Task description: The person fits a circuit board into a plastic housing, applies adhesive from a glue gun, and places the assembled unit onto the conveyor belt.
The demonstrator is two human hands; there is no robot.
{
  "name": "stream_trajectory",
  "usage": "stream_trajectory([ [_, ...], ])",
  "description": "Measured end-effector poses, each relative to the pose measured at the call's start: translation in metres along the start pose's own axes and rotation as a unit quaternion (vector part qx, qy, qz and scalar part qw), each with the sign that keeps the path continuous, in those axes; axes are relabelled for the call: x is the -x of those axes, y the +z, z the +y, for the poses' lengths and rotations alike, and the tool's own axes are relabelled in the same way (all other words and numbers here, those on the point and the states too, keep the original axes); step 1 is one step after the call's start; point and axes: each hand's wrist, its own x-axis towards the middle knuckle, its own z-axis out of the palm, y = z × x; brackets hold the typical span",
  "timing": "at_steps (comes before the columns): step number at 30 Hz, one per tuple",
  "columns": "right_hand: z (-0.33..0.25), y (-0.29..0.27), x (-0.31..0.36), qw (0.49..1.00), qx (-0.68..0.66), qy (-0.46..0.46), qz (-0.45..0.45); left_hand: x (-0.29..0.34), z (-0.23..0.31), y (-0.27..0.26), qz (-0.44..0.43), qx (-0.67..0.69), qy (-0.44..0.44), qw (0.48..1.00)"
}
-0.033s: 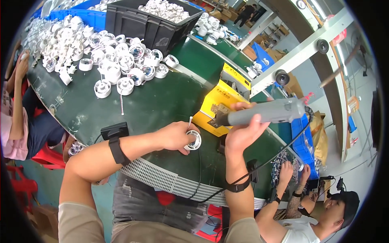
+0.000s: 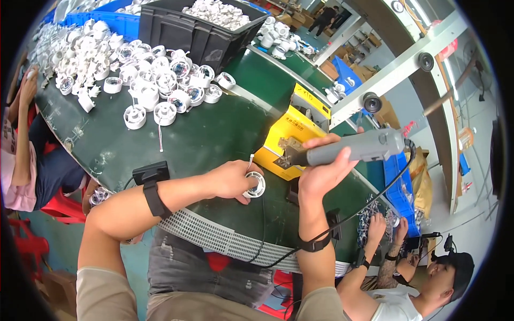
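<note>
A small white round housing (image 2: 256, 185) sits on the green table (image 2: 214, 134) just below frame centre, pinned under your left hand (image 2: 231, 180), fingers curled around it. Your right hand (image 2: 326, 172), centre right, grips a grey electric screwdriver (image 2: 357, 149) tightly, its tip beside a yellow box (image 2: 292, 136). White housings (image 2: 144, 69) pile upper left.

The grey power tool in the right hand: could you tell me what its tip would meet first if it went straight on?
Probably the yellow box: the grey power tool in the right hand points left at it, tip seemingly touching; depth is unclear.
</note>
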Motion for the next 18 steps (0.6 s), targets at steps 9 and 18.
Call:
stream_trajectory([
  [9,0.006,0.008,-0.015,0.993,-0.073,0.063,0.072,0.002,0.002,0.001,0.004,-0.007,-0.017,1.0],
  [18,0.011,0.007,-0.017,0.995,-0.052,0.054,0.066,0.002,0.004,0.002,0.006,-0.018,-0.025,1.0],
])
